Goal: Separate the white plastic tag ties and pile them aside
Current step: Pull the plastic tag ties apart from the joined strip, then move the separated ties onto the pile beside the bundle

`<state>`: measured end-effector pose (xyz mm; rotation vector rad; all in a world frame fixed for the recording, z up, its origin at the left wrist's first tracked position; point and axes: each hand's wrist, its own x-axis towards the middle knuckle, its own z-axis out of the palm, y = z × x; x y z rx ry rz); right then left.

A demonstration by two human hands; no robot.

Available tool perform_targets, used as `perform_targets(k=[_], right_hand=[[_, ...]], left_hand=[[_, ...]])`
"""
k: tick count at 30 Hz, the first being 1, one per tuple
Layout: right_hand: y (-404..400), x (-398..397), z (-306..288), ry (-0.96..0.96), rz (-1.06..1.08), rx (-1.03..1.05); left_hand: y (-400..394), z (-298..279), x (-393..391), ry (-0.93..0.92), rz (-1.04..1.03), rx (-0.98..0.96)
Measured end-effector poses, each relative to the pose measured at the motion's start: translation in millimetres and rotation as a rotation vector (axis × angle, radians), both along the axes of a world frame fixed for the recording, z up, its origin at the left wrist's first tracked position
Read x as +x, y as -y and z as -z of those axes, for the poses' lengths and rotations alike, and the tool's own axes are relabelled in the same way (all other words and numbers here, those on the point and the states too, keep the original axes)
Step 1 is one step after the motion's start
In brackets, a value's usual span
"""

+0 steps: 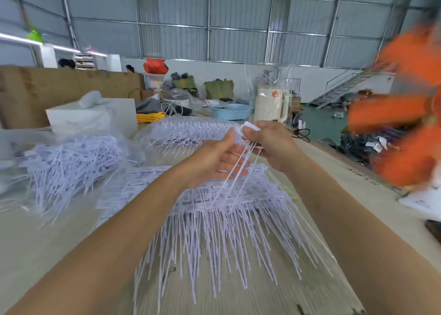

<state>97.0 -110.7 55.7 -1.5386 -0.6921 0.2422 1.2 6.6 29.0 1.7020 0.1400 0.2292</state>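
Both hands raised over tabletop (47, 255) — left hand (216, 158) and right hand (269, 142) fingers pinching white tag ties (238, 161); joined stack (214, 207) below, loose pile (71, 161) left.

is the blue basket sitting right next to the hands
No, the blue basket stands far back on the table, well beyond both hands and the tag ties.

tag ties (229, 221): looking like smooth white plastic
worktop (59, 255): showing matt, pale, possibly wood-grained
basket (230, 111): appearing as light-blue perforated plastic
wall (238, 28): showing dull corrugated metal
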Motion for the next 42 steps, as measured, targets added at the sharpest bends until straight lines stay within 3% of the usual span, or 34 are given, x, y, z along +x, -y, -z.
perform_targets(k=[5,9,13,16,21,27,29,33,37,42], right_hand=[[-4.8,-2.9,6.2,-0.055,-0.061,0.078],[-13.3,-5.8,5.8,-0.038,-0.064,0.106],[-22.8,-6.5,8.6,-0.036,-0.068,0.117],[-29.8,-7.9,12.6,0.049,-0.081,0.089],[-53.9,-22.6,19.5,0.174,-0.100,0.024],[-115.0,-76.2,19.2,0.463,-0.177,0.021],[-140.9,-100.3,20.7,0.478,-0.264,-0.011],[-186.6,-145.7,33.2,0.448,-0.487,-0.142],[-214.5,-168.3,48.6,0.586,-0.520,-0.266],[-211.3,-166.4,61.9,0.636,-0.617,-0.302]], left_hand=[[7.3,14.3,-6.4,0.007,-0.043,0.307],[13.5,27.6,-3.8,0.068,-0.141,0.255],[3.5,31.6,-2.5,0.130,-0.328,0.354],[-3.8,29.5,-7.4,0.154,-0.339,0.288],[-13.6,33.5,-25.7,0.181,-0.351,0.503],[-42.9,34.6,-85.4,0.257,-0.601,0.512],[-62.1,35.0,-114.3,0.246,-0.704,0.485],[-111.7,37.2,-171.3,0.039,-0.899,0.573],[-165.0,37.8,-204.3,-0.205,-1.064,0.675],[-225.7,33.5,-196.3,-0.358,-1.127,0.672]])
